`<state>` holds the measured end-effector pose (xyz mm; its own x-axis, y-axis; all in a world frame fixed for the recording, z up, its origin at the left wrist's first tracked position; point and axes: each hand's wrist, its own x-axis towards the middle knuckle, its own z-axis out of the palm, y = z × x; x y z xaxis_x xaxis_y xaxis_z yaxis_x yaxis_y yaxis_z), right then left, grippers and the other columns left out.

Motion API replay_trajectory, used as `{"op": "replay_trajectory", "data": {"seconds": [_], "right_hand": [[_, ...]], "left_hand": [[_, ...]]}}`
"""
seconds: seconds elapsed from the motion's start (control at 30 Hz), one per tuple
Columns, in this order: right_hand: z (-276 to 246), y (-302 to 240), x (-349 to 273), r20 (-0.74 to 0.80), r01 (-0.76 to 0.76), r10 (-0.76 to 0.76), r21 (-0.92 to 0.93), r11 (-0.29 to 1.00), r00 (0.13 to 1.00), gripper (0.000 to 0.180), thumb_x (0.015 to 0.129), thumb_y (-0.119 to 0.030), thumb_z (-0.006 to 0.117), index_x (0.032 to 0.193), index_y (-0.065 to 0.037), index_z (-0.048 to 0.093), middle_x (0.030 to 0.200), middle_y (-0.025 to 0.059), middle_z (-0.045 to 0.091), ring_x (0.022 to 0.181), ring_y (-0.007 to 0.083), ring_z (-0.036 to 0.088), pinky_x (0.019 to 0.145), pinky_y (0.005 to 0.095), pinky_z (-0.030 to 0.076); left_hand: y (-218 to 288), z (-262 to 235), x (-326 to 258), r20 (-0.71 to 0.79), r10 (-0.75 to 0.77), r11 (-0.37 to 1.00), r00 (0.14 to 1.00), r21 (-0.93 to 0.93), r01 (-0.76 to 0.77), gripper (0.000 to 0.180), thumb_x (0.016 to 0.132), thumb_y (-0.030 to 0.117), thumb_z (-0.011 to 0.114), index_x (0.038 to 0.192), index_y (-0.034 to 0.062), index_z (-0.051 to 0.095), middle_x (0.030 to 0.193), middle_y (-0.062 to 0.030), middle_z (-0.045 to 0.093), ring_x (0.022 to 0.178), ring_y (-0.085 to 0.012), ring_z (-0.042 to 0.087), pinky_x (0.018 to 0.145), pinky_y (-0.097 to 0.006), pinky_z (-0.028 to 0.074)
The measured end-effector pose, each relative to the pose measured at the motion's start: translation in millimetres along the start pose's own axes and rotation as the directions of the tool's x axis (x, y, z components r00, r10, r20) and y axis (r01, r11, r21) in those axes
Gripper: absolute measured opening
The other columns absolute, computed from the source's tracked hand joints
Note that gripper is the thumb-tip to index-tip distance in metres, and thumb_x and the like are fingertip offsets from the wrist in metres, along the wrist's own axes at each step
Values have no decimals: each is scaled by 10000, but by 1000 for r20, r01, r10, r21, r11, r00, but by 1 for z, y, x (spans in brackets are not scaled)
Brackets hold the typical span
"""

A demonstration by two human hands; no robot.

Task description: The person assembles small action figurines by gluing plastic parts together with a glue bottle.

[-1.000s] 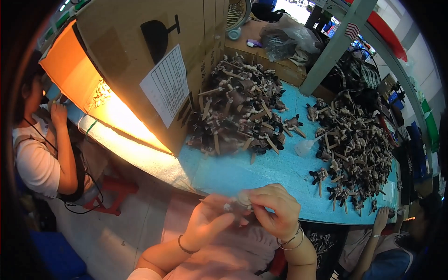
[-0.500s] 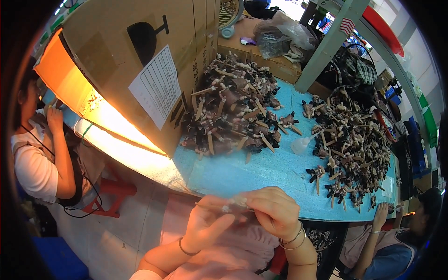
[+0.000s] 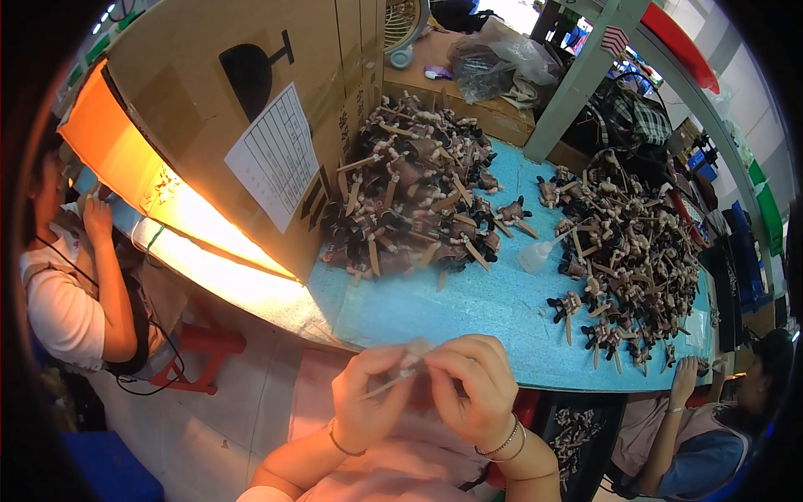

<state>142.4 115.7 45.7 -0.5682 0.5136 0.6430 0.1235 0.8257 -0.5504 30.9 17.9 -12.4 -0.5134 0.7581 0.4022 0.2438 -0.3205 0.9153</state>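
Close to the table's front edge, my left hand (image 3: 366,400) is closed on a small figurine (image 3: 412,358) with a pale, flat wooden-looking stick (image 3: 390,386) pointing down to the left. The figurine's upper part is blurred. My right hand (image 3: 475,389) has its thumb and fingers pinched together at the figurine's right side; its fingertips partly cover it. A pile of similar brown and pink figurines with sticks (image 3: 410,192) lies ahead on the blue tabletop (image 3: 401,305). A second pile, darker with black parts (image 3: 623,259), lies to the right.
A large cardboard box (image 3: 192,92) stands at the left, a glowing lamp-lit panel beside it. A translucent squeeze bottle (image 3: 535,255) lies between the piles. A metal post (image 3: 585,88) rises behind. Co-workers sit left (image 3: 71,293) and right (image 3: 703,435). A black tray of small parts (image 3: 577,435) sits below the table edge.
My right hand has shifted left and slightly down, nearer my left hand. The figurine has turned, its stick now slanting down to the left. The view has shifted slightly.
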Motion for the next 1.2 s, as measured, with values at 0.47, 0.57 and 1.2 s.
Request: {"op": "replay_trajectory", "data": {"seconds": [0.47, 0.57, 1.2], "right_hand": [[12, 2, -12, 100, -38, 59, -201, 979, 993, 543, 559, -55, 731, 1052, -40, 503, 1034, 122, 496, 952, 307, 514, 799, 403, 412], [2, 27, -17, 145, -178, 180, -27, 984, 973, 593, 543, -70, 793, 1046, -58, 478, 1013, 106, 477, 965, 276, 504, 828, 391, 404], [-4, 30, -36, 320, -405, 346, 890, 209, 882, 742, 560, -190, 883, 1135, -45, 437, 1113, 84, 425, 1064, 189, 431, 935, 337, 341]], "left_hand": [[4, 26, -8, -91, -288, 905, 953, -351, 240, 309, 814, -44, 616, 1097, -12, 495, 1094, -125, 563, 919, -144, 582, 759, -270, 499], [24, 9, 8, 193, -150, 986, 970, -38, 160, 414, 780, -11, 662, 1159, -10, 495, 1109, -138, 548, 922, -171, 592, 768, -277, 496], [35, 15, 32, 128, 52, 999, 990, 9, -54, 275, 758, -77, 586, 1012, 24, 617, 899, -98, 584, 774, -200, 566, 687, -273, 463]]}}
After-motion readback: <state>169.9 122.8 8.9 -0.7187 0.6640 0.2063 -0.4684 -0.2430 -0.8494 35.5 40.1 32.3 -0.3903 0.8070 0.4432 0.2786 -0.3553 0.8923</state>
